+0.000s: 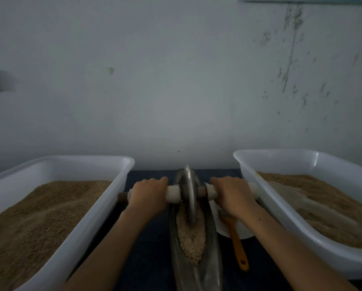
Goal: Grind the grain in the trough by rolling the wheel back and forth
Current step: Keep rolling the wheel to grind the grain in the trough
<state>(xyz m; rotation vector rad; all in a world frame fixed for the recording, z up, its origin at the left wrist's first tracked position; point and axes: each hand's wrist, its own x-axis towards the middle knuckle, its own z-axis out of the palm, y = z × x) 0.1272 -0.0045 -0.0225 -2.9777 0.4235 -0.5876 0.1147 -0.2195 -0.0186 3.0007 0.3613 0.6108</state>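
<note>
Between the two hands, a grey metal disc wheel [189, 196] is being held upright on a wooden axle fitted with white cylindrical handle sleeves [172, 193]. One sleeve is being gripped by the left hand [148, 193], fingers curled over the top; the other is being gripped the same way by the right hand [231, 193]. Both hands are sitting level, just beside the disc, about equally near it.

Below the hands, the wheel's rim is being pressed into pale crushed grain [191, 236] lying in a long, narrow, boat-shaped dark metal trough [209, 248]. Key relation: the trough's long axis is running straight away from the person, at right angles to the axle. The wheel is sitting toward the far end; most of the visible grain is lying on the near side of it, toward the wrists.

Judgement: a pull stroke toward the body is probably being called for next, with even load from both hands so the disc is not tipped against the trough wall.

Outboard of each hand, a white plastic tub [104, 206] of brown meal is standing. An orange-handled brush [237, 246] is lying under the right forearm.
</note>
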